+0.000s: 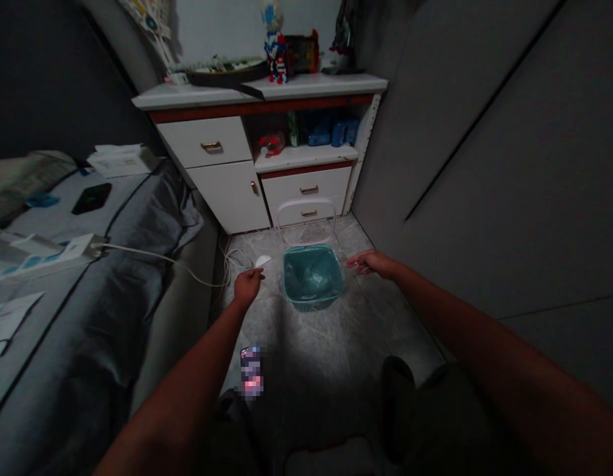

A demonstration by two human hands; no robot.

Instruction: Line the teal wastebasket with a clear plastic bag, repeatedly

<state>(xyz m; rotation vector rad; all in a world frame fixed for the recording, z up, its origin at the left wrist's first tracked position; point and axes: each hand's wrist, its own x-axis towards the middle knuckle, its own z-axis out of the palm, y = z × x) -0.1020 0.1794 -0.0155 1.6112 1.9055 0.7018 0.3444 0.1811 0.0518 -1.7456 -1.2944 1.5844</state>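
Between the hands, on the marbled floor, sits a rounded-square teal bin (pixel 313 305) lined with thin, crinkled clear plastic (pixel 316 272). The left hand (pixel 248 287) is loosely curled, the right hand (pixel 369 263) partly open; whether either grips the liner, I cannot tell.

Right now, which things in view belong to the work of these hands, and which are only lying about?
Probably in the work:
- teal bin, between left hand and right hand
- clear plastic liner in it

Apparently just lying about:
- power strip and dark flat device, on the bed
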